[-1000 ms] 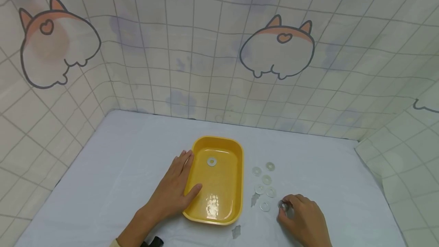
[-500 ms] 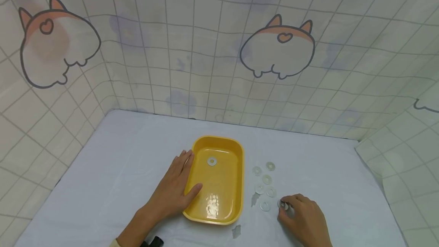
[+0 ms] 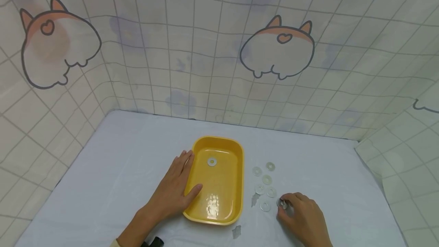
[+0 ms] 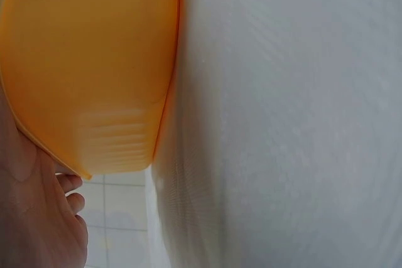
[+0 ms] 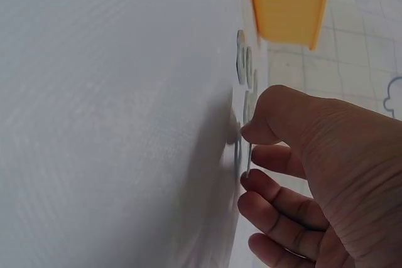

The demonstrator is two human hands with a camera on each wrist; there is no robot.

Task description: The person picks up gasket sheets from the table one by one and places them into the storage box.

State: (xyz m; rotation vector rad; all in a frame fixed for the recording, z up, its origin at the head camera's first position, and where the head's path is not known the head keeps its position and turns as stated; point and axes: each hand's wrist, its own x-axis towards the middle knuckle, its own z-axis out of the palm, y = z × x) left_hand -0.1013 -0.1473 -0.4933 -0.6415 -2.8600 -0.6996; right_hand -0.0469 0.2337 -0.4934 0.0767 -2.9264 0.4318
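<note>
A yellow tray [image 3: 219, 186] stands on the white cloth with one metal washer [image 3: 212, 161] lying in its far part. Along the tray's left rim rests my left hand [image 3: 173, 188], fingers straight and thumb over the edge. In the left wrist view its palm lies against the rim of the orange-looking tray wall [image 4: 94, 61]. To the right of the tray, my right hand [image 3: 305, 216] pinches a flat washer [image 5: 249, 160] between thumb and fingers, close over the cloth. In the right wrist view another washer [image 5: 238, 149] shows right behind it.
Several loose washers [image 3: 266, 179] lie between the tray and my right hand. Two grey patches mark the cloth [image 3: 236, 232]. A black object [image 3: 157, 241] sits by my left forearm. A patterned curtain [image 3: 212, 48] rises behind the table.
My right hand has shifted very slightly with the washer in its pinch. The left hand and the tray have stayed in place.
</note>
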